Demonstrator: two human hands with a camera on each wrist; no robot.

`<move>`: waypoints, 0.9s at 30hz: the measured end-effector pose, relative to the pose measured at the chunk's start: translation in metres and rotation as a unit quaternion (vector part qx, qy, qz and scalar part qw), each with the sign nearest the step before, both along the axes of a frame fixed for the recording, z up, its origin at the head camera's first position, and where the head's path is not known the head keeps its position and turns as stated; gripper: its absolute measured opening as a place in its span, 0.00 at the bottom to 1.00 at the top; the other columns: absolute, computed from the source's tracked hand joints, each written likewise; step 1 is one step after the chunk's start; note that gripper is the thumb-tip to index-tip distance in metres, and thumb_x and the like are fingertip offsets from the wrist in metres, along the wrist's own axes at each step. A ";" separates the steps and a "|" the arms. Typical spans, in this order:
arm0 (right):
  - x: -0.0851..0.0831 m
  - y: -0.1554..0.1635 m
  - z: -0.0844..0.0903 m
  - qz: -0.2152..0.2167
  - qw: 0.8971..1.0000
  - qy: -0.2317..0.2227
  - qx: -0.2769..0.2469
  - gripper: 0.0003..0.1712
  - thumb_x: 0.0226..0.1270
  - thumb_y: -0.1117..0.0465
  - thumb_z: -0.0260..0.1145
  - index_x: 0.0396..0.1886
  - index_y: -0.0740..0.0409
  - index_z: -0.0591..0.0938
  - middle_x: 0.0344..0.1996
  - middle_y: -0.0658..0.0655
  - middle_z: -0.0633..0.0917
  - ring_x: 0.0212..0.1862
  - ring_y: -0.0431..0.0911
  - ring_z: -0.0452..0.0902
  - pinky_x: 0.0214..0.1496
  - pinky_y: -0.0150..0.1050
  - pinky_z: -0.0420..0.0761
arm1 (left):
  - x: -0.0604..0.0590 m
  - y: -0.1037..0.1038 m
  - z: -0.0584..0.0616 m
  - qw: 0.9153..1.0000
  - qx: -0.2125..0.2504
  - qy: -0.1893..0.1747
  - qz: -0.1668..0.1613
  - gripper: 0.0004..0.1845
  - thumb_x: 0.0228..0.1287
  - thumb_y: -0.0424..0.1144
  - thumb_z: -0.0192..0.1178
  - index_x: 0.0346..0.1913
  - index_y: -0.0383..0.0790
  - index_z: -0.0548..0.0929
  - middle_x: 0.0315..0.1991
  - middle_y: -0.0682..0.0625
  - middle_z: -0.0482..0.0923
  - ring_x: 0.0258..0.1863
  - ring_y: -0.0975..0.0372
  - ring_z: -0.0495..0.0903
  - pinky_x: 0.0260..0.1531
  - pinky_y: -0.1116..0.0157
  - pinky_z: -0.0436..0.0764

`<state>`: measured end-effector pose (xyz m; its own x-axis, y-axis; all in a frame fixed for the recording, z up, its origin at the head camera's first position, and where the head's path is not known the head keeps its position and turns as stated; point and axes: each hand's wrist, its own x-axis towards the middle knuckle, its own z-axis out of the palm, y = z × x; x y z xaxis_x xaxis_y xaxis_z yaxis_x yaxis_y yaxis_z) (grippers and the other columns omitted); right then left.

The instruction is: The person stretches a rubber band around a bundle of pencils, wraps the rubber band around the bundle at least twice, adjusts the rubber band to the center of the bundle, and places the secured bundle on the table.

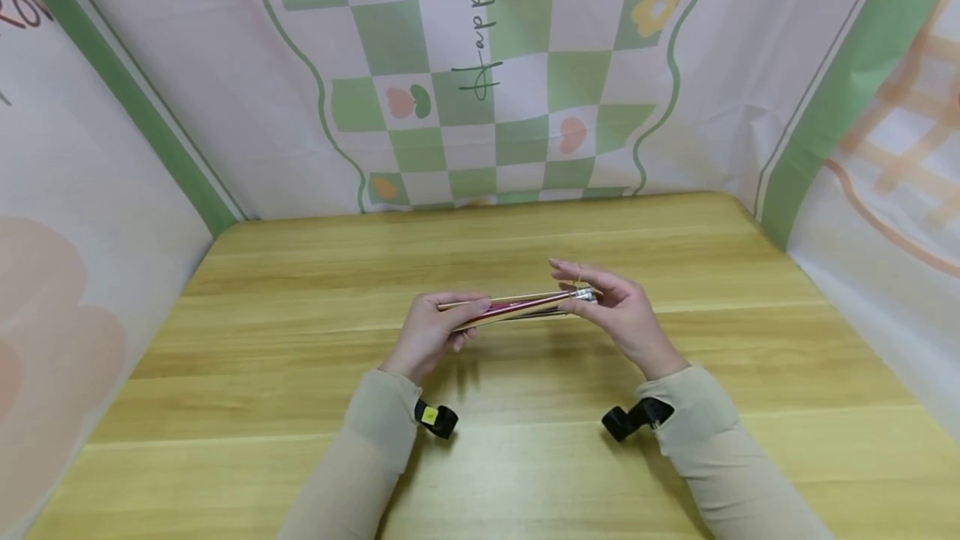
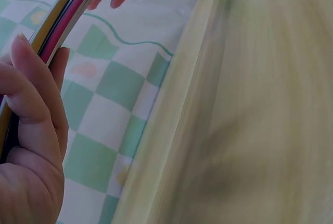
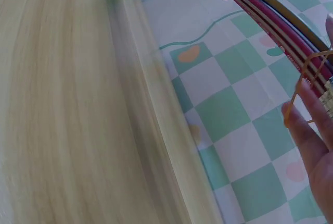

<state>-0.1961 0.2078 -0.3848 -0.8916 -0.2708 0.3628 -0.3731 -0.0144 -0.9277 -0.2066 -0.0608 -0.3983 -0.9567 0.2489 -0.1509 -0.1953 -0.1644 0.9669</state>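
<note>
Above the wooden table [image 1: 300, 407], a bundle of pencils [image 1: 517, 307] lies level between both hands. The left hand [image 1: 431, 336] grips its left end with curled fingers; the right hand [image 1: 622, 315] pinches the right end, an orange rubber band [image 3: 302, 86] looped over its fingers.

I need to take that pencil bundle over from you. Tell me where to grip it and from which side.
Grip the pencil bundle at its bare middle, coming from above. It lies level above the table, the left hand holds one end, and the right hand works a rubber band at the other, so only the middle stretch seems free.
</note>
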 end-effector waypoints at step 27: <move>-0.012 0.012 -0.006 -0.058 0.982 -0.179 0.030 0.10 0.67 0.61 0.68 0.28 0.43 0.90 0.29 0.42 0.90 0.40 0.38 0.85 0.46 0.30 0.82 | 0.002 0.001 0.006 0.991 -0.098 0.053 -0.069 0.12 0.59 0.37 0.71 0.45 0.35 0.89 0.38 0.39 0.88 0.16 0.63 0.76 0.10 0.73 0.68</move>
